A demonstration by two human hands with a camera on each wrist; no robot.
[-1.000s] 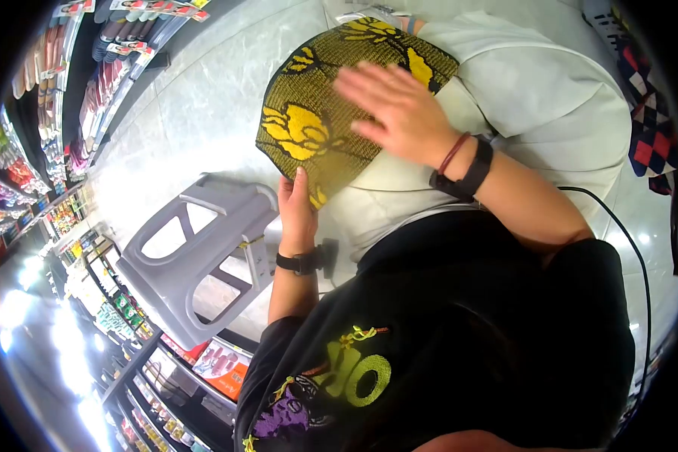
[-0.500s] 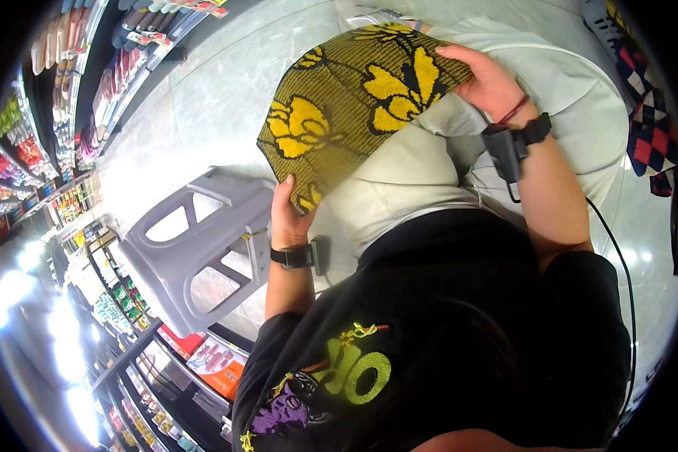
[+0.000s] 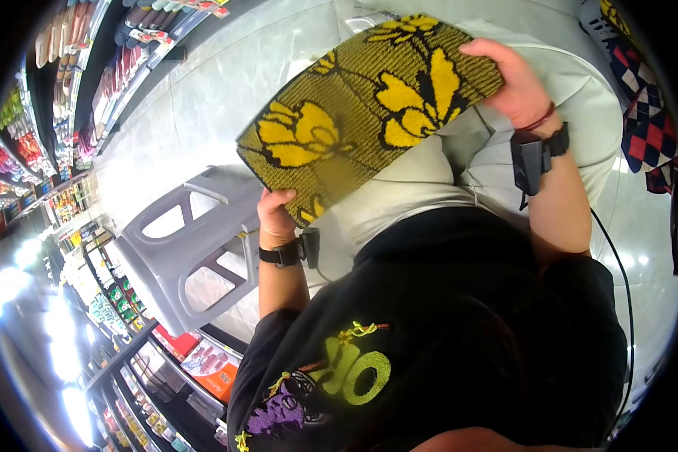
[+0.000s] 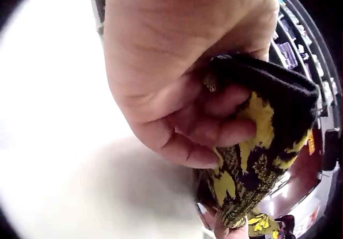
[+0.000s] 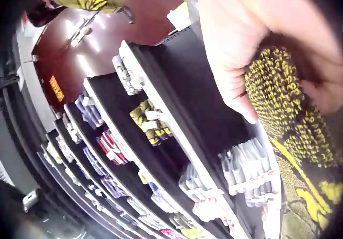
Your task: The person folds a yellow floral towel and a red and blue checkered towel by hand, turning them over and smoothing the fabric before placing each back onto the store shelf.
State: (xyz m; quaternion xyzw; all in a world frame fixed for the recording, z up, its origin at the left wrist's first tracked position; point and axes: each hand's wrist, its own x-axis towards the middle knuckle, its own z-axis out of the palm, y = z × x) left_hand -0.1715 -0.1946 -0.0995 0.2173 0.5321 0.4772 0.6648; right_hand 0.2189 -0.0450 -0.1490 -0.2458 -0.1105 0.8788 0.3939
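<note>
A yellow-and-black knitted cloth with a flower pattern (image 3: 354, 113) is stretched between both hands above the lap. My left hand (image 3: 276, 215) grips its lower left end, thumb on top; in the left wrist view the curled fingers press its patterned underside, beside a dark hem (image 4: 273, 78). At the upper right end my right hand (image 3: 516, 87) holds the cloth with the thumb over the face. The right wrist view shows this end as a thick ribbed fold (image 5: 281, 99) between thumb and fingers.
Light trousers (image 3: 550, 90) lie beneath the cloth. A grey plastic stool (image 3: 154, 256) stands at the left. Shelves of packed goods (image 3: 75, 68) line the left side. Argyle-patterned fabric (image 3: 648, 135) hangs at the far right, and a black cable (image 3: 618, 264) runs beside the right arm.
My right hand has gone from lying flat over the cloth to gripping its upper right end. The cloth is drawn out wider, and the left hand has moved slightly left and down.
</note>
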